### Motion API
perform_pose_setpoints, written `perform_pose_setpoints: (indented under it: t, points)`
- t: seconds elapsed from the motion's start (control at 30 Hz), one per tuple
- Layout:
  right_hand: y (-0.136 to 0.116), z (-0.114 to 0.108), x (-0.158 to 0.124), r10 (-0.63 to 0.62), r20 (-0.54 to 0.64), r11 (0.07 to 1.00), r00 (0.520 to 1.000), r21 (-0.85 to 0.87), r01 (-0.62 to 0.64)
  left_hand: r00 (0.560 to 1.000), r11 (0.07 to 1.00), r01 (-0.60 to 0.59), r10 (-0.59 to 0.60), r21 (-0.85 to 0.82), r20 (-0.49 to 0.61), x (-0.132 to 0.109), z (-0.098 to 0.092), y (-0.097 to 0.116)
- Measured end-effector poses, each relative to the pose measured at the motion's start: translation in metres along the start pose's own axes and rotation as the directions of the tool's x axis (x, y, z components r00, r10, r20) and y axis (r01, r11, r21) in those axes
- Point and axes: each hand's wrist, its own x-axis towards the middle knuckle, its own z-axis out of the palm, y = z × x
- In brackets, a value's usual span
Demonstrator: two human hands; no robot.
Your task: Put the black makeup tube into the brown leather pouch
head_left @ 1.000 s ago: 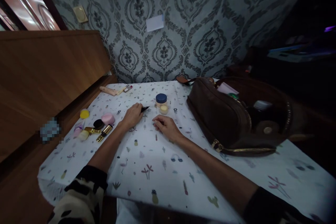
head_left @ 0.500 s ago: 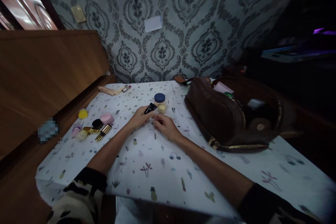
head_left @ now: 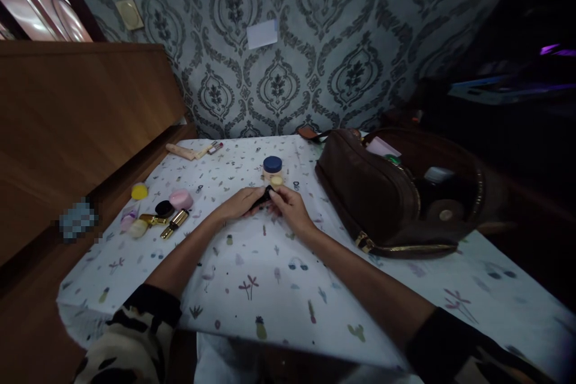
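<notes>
Both of my hands meet over the middle of the patterned tablecloth point(head_left: 270, 288). My left hand point(head_left: 240, 203) is closed round a small black tube point(head_left: 266, 195), and my right hand point(head_left: 290, 207) pinches the same tube at its far end. Just beyond the hands stands a small jar with a blue lid point(head_left: 272, 167), with a pale round piece point(head_left: 276, 180) in front of it.
An open brown leather bag point(head_left: 382, 198) with items inside lies to the right. A cluster of small cosmetics point(head_left: 157, 216) sits at the left, with a yellow lid point(head_left: 139, 191) behind it. A tube and lipstick point(head_left: 193, 151) lie at the far left edge. A wooden panel point(head_left: 81, 126) borders the left.
My left hand lifted the black tube off the cloth and carried it right. My right hand rose from the cloth and closed on the tube's end.
</notes>
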Motion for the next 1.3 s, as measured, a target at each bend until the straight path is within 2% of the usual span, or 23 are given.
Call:
perform_pose_setpoints:
  t: [0.13,0.27,0.37,0.47,0.6,0.67,0.77,0.87,0.93,1.0,1.07,1.17,1.3]
  points:
    - [0.003,-0.003,0.002,0.018,-0.025,1.000,1.000,-0.010,-0.018,0.994,0.999,0.011,-0.005,-0.054,0.107,-0.001,-0.003,0.002]
    - [0.003,-0.007,0.003,0.026,-0.066,1.000,0.997,-0.010,-0.027,0.976,0.981,0.085,-0.048,-0.173,0.210,-0.004,-0.010,0.001]
    - [0.002,-0.011,0.005,0.021,-0.139,1.000,0.990,-0.007,-0.022,0.953,0.954,0.164,-0.087,-0.251,0.289,-0.007,-0.016,-0.005]
    - [0.002,-0.017,0.007,0.014,-0.212,1.000,0.977,-0.001,-0.015,0.941,0.931,0.219,-0.122,-0.292,0.315,-0.009,-0.021,-0.012]
    - [0.001,-0.019,0.009,0.029,-0.248,0.999,0.968,0.024,-0.023,0.933,0.926,0.235,-0.129,-0.295,0.337,-0.009,-0.024,-0.015]
    - [0.000,-0.020,0.009,0.044,-0.247,0.999,0.968,0.041,-0.035,0.941,0.939,0.214,-0.124,-0.271,0.314,-0.009,-0.023,-0.015]
    - [-0.004,-0.019,0.008,0.073,-0.237,0.996,0.969,0.063,-0.060,0.974,0.972,0.146,-0.109,-0.185,0.198,-0.005,-0.020,-0.013]
    - [-0.009,-0.018,0.007,0.101,-0.226,0.994,0.969,0.052,-0.091,0.999,1.000,-0.026,0.026,-0.007,0.037,-0.001,-0.012,-0.009]
    - [-0.012,-0.018,0.007,0.115,-0.239,0.993,0.964,0.054,-0.105,0.990,0.976,-0.123,0.133,0.180,-0.046,-0.001,-0.004,-0.004]
    - [-0.013,-0.018,0.007,0.126,-0.252,0.991,0.960,0.068,-0.113,0.980,0.925,-0.124,0.172,0.360,-0.103,-0.003,0.003,0.000]
    - [-0.012,-0.020,0.008,0.132,-0.248,0.990,0.960,0.071,-0.118,0.978,0.880,-0.084,0.163,0.467,-0.133,-0.005,0.008,0.003]
    - [-0.008,-0.022,0.009,0.124,-0.235,0.992,0.964,0.048,-0.116,0.984,0.883,-0.069,0.137,0.464,-0.114,-0.006,0.010,0.003]
    - [-0.003,-0.023,0.008,0.107,-0.216,0.994,0.970,0.034,-0.102,0.989,0.935,-0.060,0.102,0.349,-0.104,-0.004,0.008,-0.001]
